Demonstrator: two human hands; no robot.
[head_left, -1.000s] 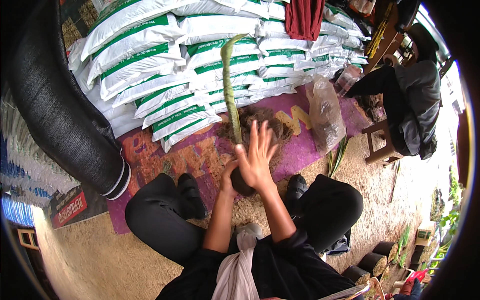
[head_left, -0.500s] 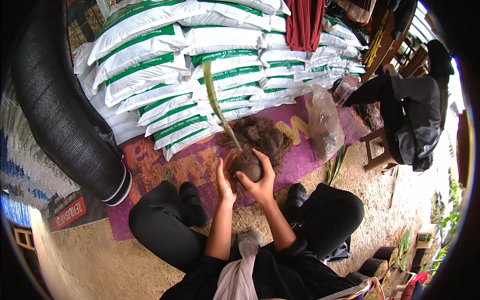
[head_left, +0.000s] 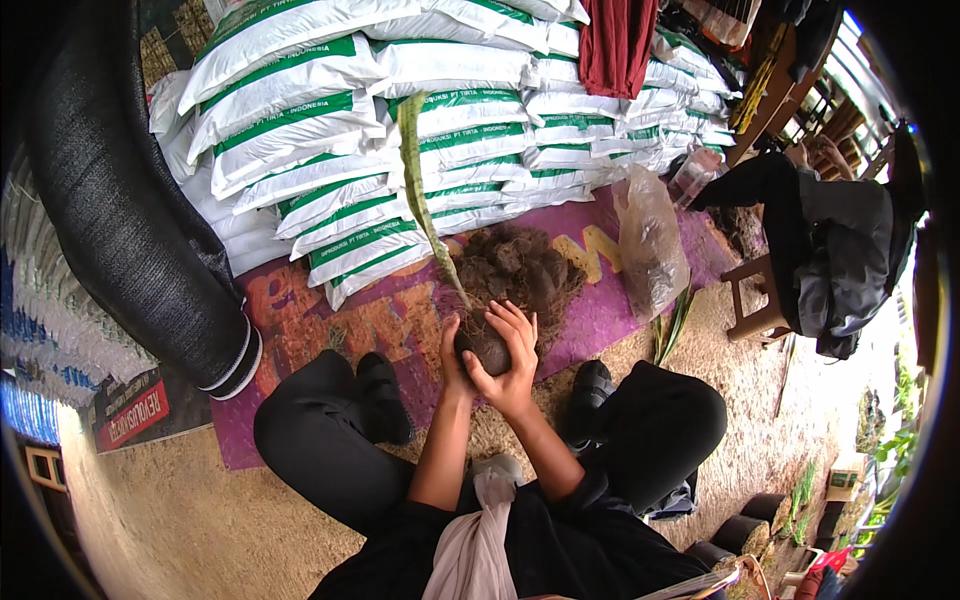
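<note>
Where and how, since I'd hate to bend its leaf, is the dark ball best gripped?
Probably cup the dark ball by its rounded sides, coming from left and right: it is bulky, while the leaf at its far end looks thin.

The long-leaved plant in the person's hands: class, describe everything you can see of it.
The plant has one long, narrow leaf, mottled green with paler edges, rising from a rounded, dark brown ball that looks like packed soil or fibre. The leaf leans left as it rises, its upper part showing against the white-and-green sacks. The left hand and right hand cup the ball from both sides, hiding part of it.
</note>
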